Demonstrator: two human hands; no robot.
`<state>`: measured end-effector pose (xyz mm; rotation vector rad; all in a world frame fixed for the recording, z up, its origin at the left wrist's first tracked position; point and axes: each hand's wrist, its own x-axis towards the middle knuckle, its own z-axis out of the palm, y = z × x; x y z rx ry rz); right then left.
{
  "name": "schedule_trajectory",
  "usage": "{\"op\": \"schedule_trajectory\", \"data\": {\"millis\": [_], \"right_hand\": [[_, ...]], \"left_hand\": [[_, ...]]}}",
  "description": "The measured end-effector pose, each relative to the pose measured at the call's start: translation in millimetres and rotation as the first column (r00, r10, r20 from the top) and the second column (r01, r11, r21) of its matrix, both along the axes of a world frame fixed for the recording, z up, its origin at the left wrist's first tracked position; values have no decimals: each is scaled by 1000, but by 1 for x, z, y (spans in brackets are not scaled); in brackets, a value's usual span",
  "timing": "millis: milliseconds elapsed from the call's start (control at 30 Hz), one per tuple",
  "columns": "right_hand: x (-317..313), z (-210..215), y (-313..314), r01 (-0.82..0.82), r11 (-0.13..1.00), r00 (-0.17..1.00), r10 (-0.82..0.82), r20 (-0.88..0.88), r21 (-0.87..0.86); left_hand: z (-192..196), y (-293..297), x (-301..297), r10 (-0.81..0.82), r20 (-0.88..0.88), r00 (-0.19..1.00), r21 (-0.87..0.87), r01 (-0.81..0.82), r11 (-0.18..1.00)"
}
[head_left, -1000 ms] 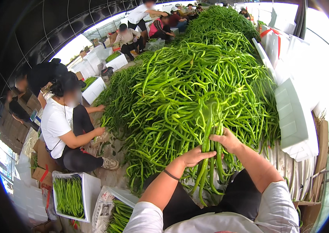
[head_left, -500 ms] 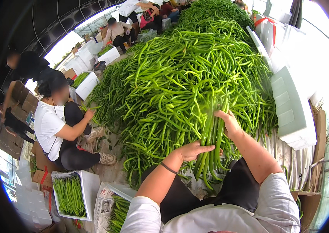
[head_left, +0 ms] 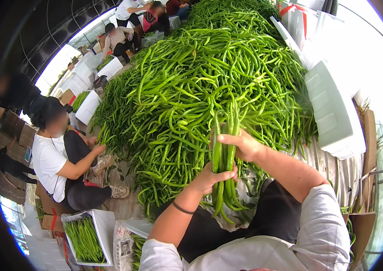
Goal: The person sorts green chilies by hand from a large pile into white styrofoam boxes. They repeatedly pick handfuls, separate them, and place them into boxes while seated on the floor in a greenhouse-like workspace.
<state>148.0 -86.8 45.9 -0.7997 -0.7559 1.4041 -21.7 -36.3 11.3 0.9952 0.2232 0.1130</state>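
A bunch of long green chili peppers (head_left: 219, 158) hangs upright between my hands, over my lap. My left hand (head_left: 211, 179) wraps round its lower part, thumb across the front. Higher up, my right hand (head_left: 241, 143) closes round the same bunch from the right, its thumb lying over the peppers. The pepper tips spread out below my left hand. Right behind the bunch rises a large heap of loose green chili peppers (head_left: 191, 99). Some fingers of both hands are hidden behind the bunch.
A white foam box (head_left: 112, 230) of lined-up peppers stands at the lower left, beside a newspaper-lined box (head_left: 122, 248) of peppers. A seated person (head_left: 60, 158) works at the heap's left edge. White foam boxes (head_left: 331, 110) stand along the right, near a wooden post (head_left: 368, 158).
Both hands have moved left with the pepper bunch, which now stands more upright. My right hand wraps further round it. The whole view has shifted slightly.
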Motion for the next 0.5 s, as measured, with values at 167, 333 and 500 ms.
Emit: {"op": "schedule_trajectory", "data": {"millis": [167, 333, 500], "right_hand": [[120, -68, 4, -34, 968, 942, 115, 316, -250], [196, -195, -2, 658, 750, 124, -22, 992, -65], [199, -231, 56, 681, 649, 549, -148, 823, -338]], "left_hand": [[9, 20, -10, 328, -14, 945, 17, -328, 945], [13, 43, -11, 576, -12, 818, -52, -575, 816], [12, 51, -3, 680, -87, 728, -126, -686, 717]]}}
